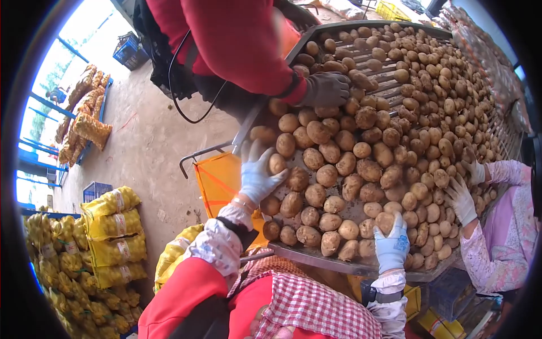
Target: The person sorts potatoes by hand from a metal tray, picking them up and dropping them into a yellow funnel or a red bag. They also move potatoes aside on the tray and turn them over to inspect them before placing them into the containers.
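Observation:
My left hand [257, 172], in a pale glove, is at the left edge of the metal sorting table [245, 127]. Its thumb and fingers curve around a potato [277, 164] near the table's open corner. At the near edge, my right hand [392, 244], gloved in white and light blue, has its thumb and fingers around another potato [385, 222]. Many loose brown potatoes [370, 169] surround both hands. An orange mesh bag [214, 181] hangs below the left corner on a metal frame [206, 151].
A co-worker's grey-gloved hand [327, 89] rests on potatoes across the table. Another person's gloved hands [463, 200] work at the right. Yellow bags of potatoes [118, 243] are stacked at left, with more sacks [90, 127] behind and a blue crate [129, 50] on the floor.

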The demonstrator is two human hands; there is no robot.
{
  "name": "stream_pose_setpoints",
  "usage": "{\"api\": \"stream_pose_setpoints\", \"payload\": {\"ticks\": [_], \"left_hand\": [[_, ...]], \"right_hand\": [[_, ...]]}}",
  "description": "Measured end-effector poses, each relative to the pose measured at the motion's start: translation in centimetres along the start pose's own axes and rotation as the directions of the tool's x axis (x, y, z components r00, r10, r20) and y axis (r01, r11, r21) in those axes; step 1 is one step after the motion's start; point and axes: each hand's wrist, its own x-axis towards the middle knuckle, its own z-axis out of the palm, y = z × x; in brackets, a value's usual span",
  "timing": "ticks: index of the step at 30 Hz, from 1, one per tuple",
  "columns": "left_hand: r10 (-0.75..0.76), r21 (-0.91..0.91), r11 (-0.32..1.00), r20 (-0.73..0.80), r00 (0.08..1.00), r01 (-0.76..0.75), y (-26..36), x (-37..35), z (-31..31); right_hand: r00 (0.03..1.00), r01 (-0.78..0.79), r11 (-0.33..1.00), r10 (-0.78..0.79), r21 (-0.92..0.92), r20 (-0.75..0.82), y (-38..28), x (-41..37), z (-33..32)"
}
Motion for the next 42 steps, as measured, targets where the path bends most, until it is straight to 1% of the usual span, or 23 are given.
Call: {"api": "stream_pose_setpoints", "payload": {"ticks": [2, 8, 12, 13, 14, 15, 16, 18, 19, 20, 21, 22, 24, 26, 28, 32, 33, 34, 36, 37, 38, 39, 42], "left_hand": [[0.011, -0.16, 0.987, 0.196, 0.98, 0.021, -0.9, 0.9, 0.7], [0.158, -0.118, 0.983, 0.144, 0.977, -0.141, -2.2, -0.4, 1.3], [0.049, -0.152, 0.988, 0.178, 0.983, -0.021, -1.7, 1.6, 1.5], [-0.088, -0.246, 0.959, 0.213, 0.973, 0.141, -1.6, 1.1, 1.4], [-0.216, -0.33, 0.896, 0.259, 0.941, 0.297, -1.4, 0.8, 1.4], [-0.289, -0.609, 0.745, 0.071, 0.955, 0.271, -3.1, -0.3, 4.4], [-0.289, -0.612, 0.742, 0.076, 0.954, 0.273, -3.2, 0.0, 4.3], [-0.395, -0.891, 0.275, 0.239, 0.887, 0.362, -3.6, 1.2, 3.8], [-0.34, -0.76, 0.151, 0.56, 0.756, 0.632, -1.6, 3.1, 0.8], [-0.342, -0.765, 0.145, 0.557, 0.757, 0.628, -1.1, 3.4, 2.0], [-0.45, -0.809, 0.38, 0.261, 0.854, 0.448, -0.7, 3.4, 3.8], [-0.468, -0.744, 0.612, -0.067, 0.881, 0.268, -0.7, 3.6, 4.8], [-0.404, -0.805, 0.524, 0.051, 0.913, 0.277, -2.1, 3.0, 5.5], [-0.539, -0.922, 0.126, 0.246, 0.806, 0.366, -2.4, 2.3, 6.1], [-0.548, -0.944, 0.073, 0.231, 0.804, 0.322, -1.1, 1.8, 5.0], [-0.639, -0.98, 0.032, 0.133, 0.758, 0.198, -1.5, 0.8, 7.1], [-0.59, -0.973, 0.155, 0.047, 0.806, 0.17, -1.5, 0.8, 7.0], [-0.597, -0.974, 0.147, 0.05, 0.8, 0.17, -0.8, 1.7, 5.3], [-0.51, -0.872, -0.349, 0.484, 0.711, 0.343, 0.4, 3.9, 2.5], [-0.511, -0.871, -0.356, 0.484, 0.71, 0.338, -0.5, 4.0, 4.2], [-0.44, -0.807, -0.514, 0.54, 0.718, 0.292, -1.8, 3.6, 7.0], [-0.36, -0.715, -0.655, 0.578, 0.732, 0.243, -2.2, 4.3, 7.6], [-0.228, -0.711, -0.61, 0.581, 0.782, 0.35, -3.2, 5.8, 8.4]], "right_hand": [[0.998, -0.035, 0.999, 0.035, 0.013, 0.043, -0.7, 0.0, -0.7], [0.992, -0.103, 0.994, 0.1, 0.029, 0.075, -1.0, 0.2, -0.8], [0.999, -0.051, 0.988, 0.048, 0.144, 0.023, 0.1, 0.4, -1.0], [0.999, -0.052, 0.989, 0.05, 0.142, 0.02, 1.0, 0.4, -0.6], [0.996, -0.077, 0.9, 0.087, 0.429, -0.003, 2.1, 0.4, 0.2], [0.992, -0.084, 0.731, 0.127, 0.677, -0.014, 2.6, 0.6, 0.7], [0.991, -0.087, 0.733, 0.13, 0.674, -0.014, 2.1, 0.5, 0.2], [0.921, -0.386, 0.13, 0.109, 0.913, 0.374, 0.5, 0.2, -0.7], [0.915, -0.402, 0.09, 0.012, 0.911, 0.402, -0.9, 0.6, -0.8], [0.893, -0.445, 0.022, -0.071, 0.895, 0.445, -1.5, 1.0, -0.2], [0.857, -0.507, -0.023, -0.122, 0.862, 0.501, -3.3, 1.5, -0.5], [0.816, -0.567, -0.064, -0.175, 0.821, 0.55, -5.3, 2.2, -0.6], [0.723, -0.67, -0.123, -0.332, 0.732, 0.606, -7.3, 3.7, 0.8], [0.593, -0.759, -0.108, -0.523, 0.643, 0.612, -10.2, 5.4, 0.6], [0.73, -0.594, 0.014, -0.411, 0.804, 0.546, -13.1, 6.9, 2.5], [0.706, -0.639, 0.064, -0.347, 0.766, 0.618, -17.6, 9.5, 3.0], [0.737, -0.625, 0.038, -0.302, 0.78, 0.605, -18.2, 9.6, 3.4], [0.763, -0.61, 0.016, -0.258, 0.792, 0.593, -18.5, 9.7, 3.8], [0.772, -0.593, 0.016, -0.273, 0.805, 0.574, -18.2, 10.5, 6.7], [0.841, -0.503, 0.042, -0.203, 0.863, 0.501, -18.6, 10.7, 7.7], [0.9, -0.408, 0.074, -0.135, 0.91, 0.414, -18.8, 10.9, 8.5], [0.892, -0.439, 0.046, -0.098, 0.897, 0.442, -20.4, 10.6, 7.1], [0.889, -0.457, -0.061, 0.009, 0.887, 0.458, -21.4, 11.2, 8.3]]}}
